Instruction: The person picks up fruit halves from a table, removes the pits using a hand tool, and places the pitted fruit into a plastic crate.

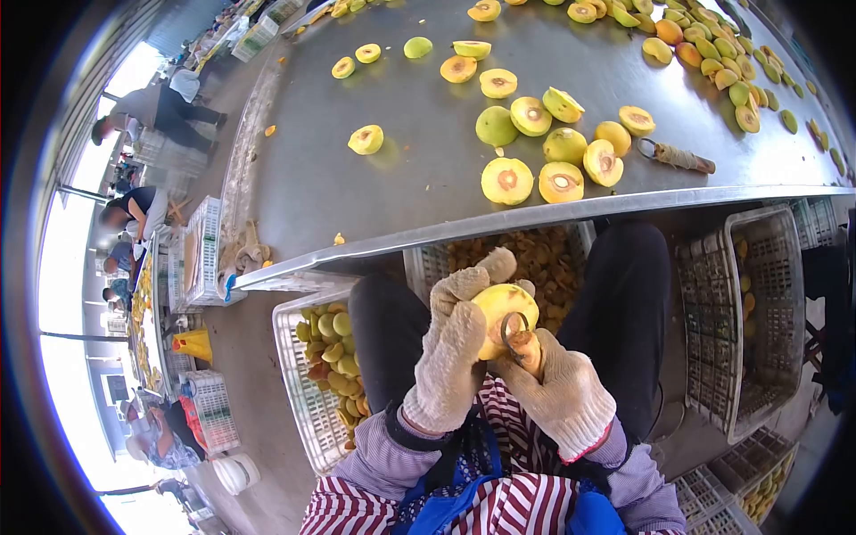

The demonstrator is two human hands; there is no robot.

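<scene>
Holding a cut fruit (499,303) in curled fingers of the left hand (450,343), nearer than the bench (357,201); gripping a ring knife (529,353) with the right hand (566,392), loop over the cut face, handle slanting near and right.

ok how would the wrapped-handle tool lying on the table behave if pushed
The tool may roll a little, since its handle looks roughly round, but the ring at its end could stop it turning far. It probably feels stiff, being straight; the wrapping likely resists slipping.
</scene>
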